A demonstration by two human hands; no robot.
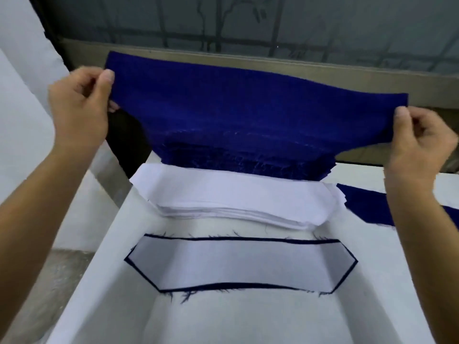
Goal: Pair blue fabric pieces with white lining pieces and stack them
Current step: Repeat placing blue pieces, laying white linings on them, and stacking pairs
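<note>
Blue piece (248,108) up, held by both ends.
Your L hand (79,105) pinches upper-left corner, R hand (417,142) pinches right end; white lining stack (236,197) sits below, mid-frame.

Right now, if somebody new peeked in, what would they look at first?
The big blue fabric piece jumps out: the left hand and right hand pinch its ends and hold it up over the far side of the table. Below it sits a stack of white lining pieces, and nearest the camera lies a finished pair, white lining on blue, with a dark edge showing all round.
</note>
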